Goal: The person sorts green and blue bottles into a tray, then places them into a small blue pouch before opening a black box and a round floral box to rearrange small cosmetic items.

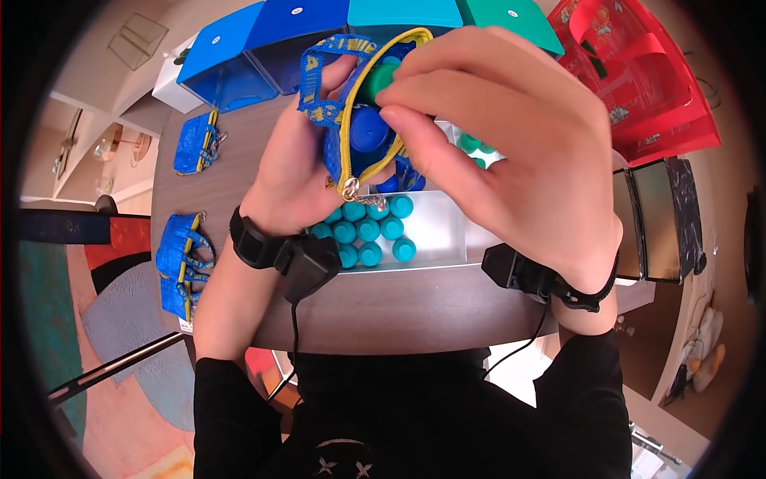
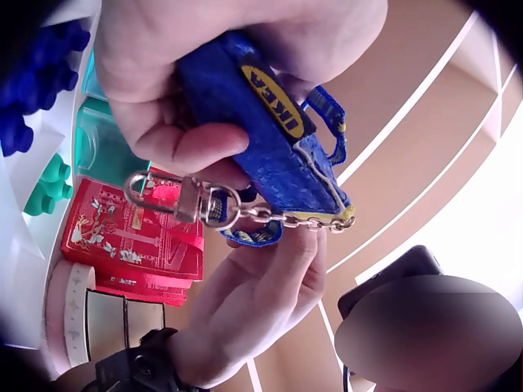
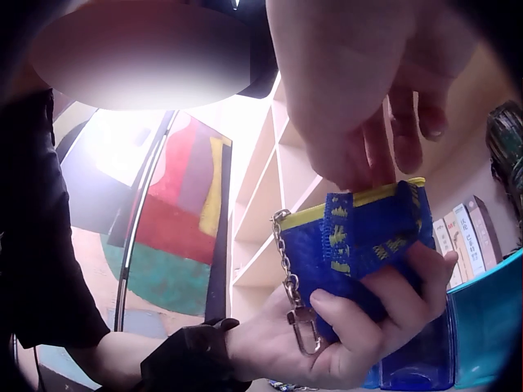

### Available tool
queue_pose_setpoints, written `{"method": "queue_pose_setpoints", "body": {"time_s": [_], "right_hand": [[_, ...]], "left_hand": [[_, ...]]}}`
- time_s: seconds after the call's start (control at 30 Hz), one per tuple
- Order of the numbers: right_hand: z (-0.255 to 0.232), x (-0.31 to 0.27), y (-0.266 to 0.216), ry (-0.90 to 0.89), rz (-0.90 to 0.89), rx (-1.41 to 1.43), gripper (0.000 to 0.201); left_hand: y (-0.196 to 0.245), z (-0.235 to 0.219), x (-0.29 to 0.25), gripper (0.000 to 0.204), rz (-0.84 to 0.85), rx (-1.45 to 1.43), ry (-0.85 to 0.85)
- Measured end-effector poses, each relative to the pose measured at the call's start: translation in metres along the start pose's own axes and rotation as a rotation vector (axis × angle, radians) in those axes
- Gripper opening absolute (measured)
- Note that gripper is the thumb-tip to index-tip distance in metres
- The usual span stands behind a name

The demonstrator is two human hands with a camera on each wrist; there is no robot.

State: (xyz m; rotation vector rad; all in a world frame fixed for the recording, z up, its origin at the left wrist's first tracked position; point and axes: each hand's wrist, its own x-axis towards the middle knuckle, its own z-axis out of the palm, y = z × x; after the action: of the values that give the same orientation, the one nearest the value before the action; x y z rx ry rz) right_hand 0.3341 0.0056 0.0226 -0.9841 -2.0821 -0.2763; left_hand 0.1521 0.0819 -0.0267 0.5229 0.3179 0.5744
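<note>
The left hand (image 1: 291, 164) holds a small blue pouch (image 2: 245, 122) with a yellow zipper edge, its mouth unzipped and facing up. Inside the pouch lies a blue round piece (image 1: 369, 129), and beside it a green piece (image 1: 380, 83) that the thumb and fingers of the right hand (image 1: 511, 144) pinch at the opening. In the right wrist view the right hand's fingertips reach into the pouch (image 3: 310, 245) from above. A metal clasp (image 2: 188, 200) and chain hang from the pouch's corner.
Teal pieces (image 1: 368, 231) stand in a white tray (image 1: 439, 251) below the hands. Two blue pouches (image 1: 194, 144) lie at the table's left. Blue and green bins (image 1: 299, 48) line the back; a red bag (image 1: 646, 88) and a black-edged box (image 1: 666, 219) stand at the right.
</note>
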Motion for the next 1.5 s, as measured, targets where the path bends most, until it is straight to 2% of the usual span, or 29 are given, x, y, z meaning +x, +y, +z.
{"method": "queue_pose_setpoints", "body": {"time_s": [0.07, 0.1, 0.17, 0.2, 0.3, 0.33, 0.47, 0.57, 0.7, 0.8, 0.9, 0.93, 0.97, 1.03, 1.17, 1.27, 1.33, 1.5], "right_hand": [[0.017, -0.001, -0.002, 0.368, 0.044, 0.17, 0.018], [0.01, -0.001, -0.006, 0.365, 0.044, 0.172, 0.018], [-0.015, 0.005, -0.02, 0.014, 0.083, 0.156, 0.02], [-0.013, 0.003, -0.022, -0.03, 0.079, 0.108, 0.023], [0.003, -0.002, -0.019, -0.08, 0.1, 0.008, 0.023], [0.01, -0.005, -0.013, -0.016, 0.094, 0.045, 0.022], [0.001, -0.001, -0.018, -0.036, 0.17, 0.053, 0.019], [0.004, -0.002, -0.017, 0.047, 0.184, 0.098, 0.018], [-0.004, 0.003, -0.022, 0.038, 0.242, 0.098, 0.017], [-0.005, 0.004, -0.024, 0.064, 0.243, 0.074, 0.016], [-0.011, 0.004, -0.023, 0.041, 0.269, 0.11, 0.015], [-0.011, 0.003, -0.022, 0.043, 0.24, 0.092, 0.015], [-0.011, 0.003, -0.02, 0.045, 0.208, 0.074, 0.015], [-0.008, 0.004, -0.017, 0.036, 0.211, 0.051, 0.016], [-0.013, 0.006, -0.016, -0.019, 0.203, 0.002, 0.013], [-0.014, 0.007, -0.014, -0.016, 0.192, -0.001, 0.014], [-0.015, 0.005, -0.012, -0.018, 0.191, -0.006, 0.014], [-0.014, 0.006, -0.017, -0.016, 0.18, -0.017, 0.014]], "left_hand": [[0.001, -0.004, 0.005, 0.047, 0.0, -0.064, -0.17], [0.0, 0.002, 0.003, 0.047, 0.001, -0.067, -0.168], [0.001, 0.019, 0.002, 0.056, 0.084, 0.004, 0.152], [0.003, 0.001, 0.005, 0.064, 0.038, -0.048, -0.008], [0.005, 0.001, 0.004, 0.069, 0.081, -0.057, 0.019], [0.003, 0.0, 0.003, 0.069, 0.079, -0.059, 0.02], [0.005, -0.009, 0.001, 0.083, 0.103, -0.121, -0.223], [0.001, -0.016, 0.002, 0.077, 0.185, -0.04, -0.298], [-0.002, -0.023, -0.002, 0.076, 0.205, 0.066, -0.235], [-0.001, -0.01, -0.005, 0.092, 0.193, 0.088, -0.248], [-0.004, -0.008, -0.004, 0.097, 0.198, 0.105, -0.278], [-0.003, -0.007, -0.006, 0.1, 0.152, 0.096, -0.255], [-0.006, -0.008, -0.007, 0.1, 0.15, 0.095, -0.253], [-0.01, -0.011, -0.006, 0.084, 0.305, 0.37, -0.247], [-0.012, -0.012, -0.005, 0.085, 0.317, 0.308, -0.23], [-0.006, -0.015, -0.003, 0.085, 0.265, 0.263, -0.247], [-0.004, -0.016, -0.001, 0.103, 0.17, 0.177, -0.248], [-0.004, -0.012, -0.002, 0.102, 0.169, 0.192, -0.271]]}}
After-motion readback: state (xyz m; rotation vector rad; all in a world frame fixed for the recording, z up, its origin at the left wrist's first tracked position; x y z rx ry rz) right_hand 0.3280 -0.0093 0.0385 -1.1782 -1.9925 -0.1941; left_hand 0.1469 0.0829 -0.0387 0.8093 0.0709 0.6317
